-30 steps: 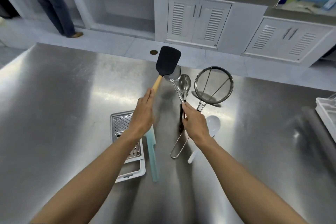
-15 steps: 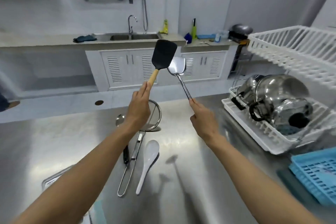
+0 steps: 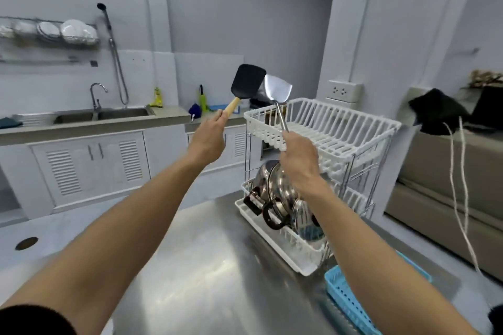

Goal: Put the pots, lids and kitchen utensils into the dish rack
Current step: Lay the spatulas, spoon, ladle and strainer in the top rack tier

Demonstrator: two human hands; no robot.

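Upright, blades topmost: left hand (image 3: 208, 139) grips black spatula (image 3: 247, 81), right hand (image 3: 299, 160) grips steel turner (image 3: 277, 90), arms outstretched toward dish rack (image 3: 340, 128).

Pale grey walls (image 3: 245, 8) enclose the kitchen. Along the back wall runs a counter (image 3: 81, 128) with a sink (image 3: 103, 114) and tap (image 3: 96, 95) above white louvred cupboards (image 3: 89, 166) — a wall socket (image 3: 343, 91) sits on the pillar — and the floor (image 3: 40, 228) is pale.

Brushed stainless-steel table (image 3: 206, 275), white two-tier plastic dish rack (image 3: 275, 236) standing on its far right part, light blue perforated plastic basket (image 3: 345, 299) just beside the rack's near end
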